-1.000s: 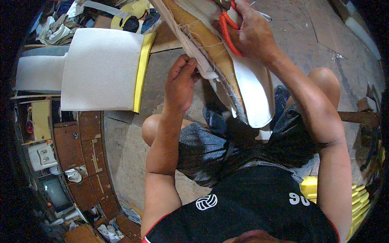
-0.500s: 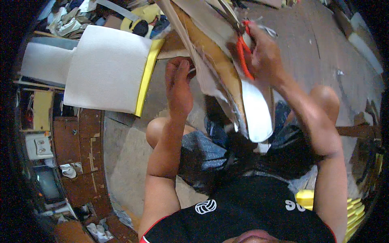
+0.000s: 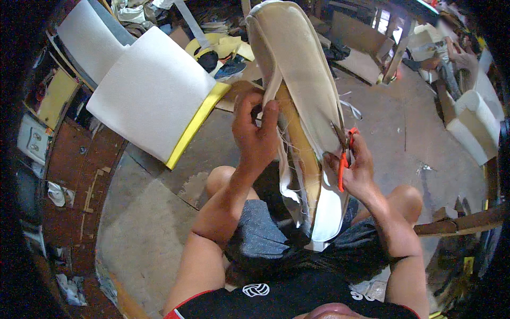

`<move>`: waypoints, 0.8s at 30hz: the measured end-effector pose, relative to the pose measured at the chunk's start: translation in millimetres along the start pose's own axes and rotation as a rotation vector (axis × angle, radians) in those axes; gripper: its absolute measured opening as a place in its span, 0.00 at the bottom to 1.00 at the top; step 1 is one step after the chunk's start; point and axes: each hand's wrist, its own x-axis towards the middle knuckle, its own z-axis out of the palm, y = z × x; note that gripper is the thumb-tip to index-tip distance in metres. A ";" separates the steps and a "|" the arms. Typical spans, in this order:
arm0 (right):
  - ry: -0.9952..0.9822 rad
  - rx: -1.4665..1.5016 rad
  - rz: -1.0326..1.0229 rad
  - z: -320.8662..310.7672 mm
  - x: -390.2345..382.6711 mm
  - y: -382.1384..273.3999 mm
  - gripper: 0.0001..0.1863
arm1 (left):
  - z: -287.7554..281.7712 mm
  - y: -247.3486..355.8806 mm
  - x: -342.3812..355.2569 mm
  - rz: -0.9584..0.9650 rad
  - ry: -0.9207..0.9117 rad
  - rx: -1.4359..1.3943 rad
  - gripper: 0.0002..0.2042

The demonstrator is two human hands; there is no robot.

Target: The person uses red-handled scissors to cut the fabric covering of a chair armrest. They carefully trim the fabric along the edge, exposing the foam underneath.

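A long padded cushion piece (image 3: pixel 295 42) in beige fabric stands between my knees, with mustard foam (image 3: pixel 300 146) and loose threads showing along a split and a white end at the bottom. My left hand (image 3: pixel 254 127) is closed on the edge of the loose fabric flap (image 3: pixel 287 178) at the split's left side, its fingertips partly hidden. My right hand (image 3: pixel 358 162) holds scissors (image 3: pixel 342 165) with orange-red handles against the cushion's right side, blades pointing up along the fabric.
Pale upholstered pieces (image 3: pixel 143 90) with a yellow foam edge lie at left, beside wooden cubbies (image 3: pixel 69 196). Foam scraps (image 3: pixel 223 48) and boards (image 3: pixel 356 66) are heaped behind. More white padded pieces (image 3: pixel 470 122) stand at right.
The cushion now stands more upright with more beige fabric showing. My right hand and scissors have come lower in the picture; my left hand has shifted right onto the flap. The view has tilted upward.
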 end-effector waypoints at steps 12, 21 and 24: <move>0.163 0.308 -0.016 -23.7 17.2 -26.4 0.34 | 6.9 30.1 -32.1 0.348 -0.200 0.036 0.07; 0.004 0.227 -0.043 -40.9 21.5 -19.2 0.25 | -1.9 45.2 -24.9 0.256 -0.258 0.202 0.10; -0.055 0.150 -0.096 -47.0 22.8 -17.6 0.26 | 8.1 56.0 -30.0 0.170 -0.258 0.211 0.10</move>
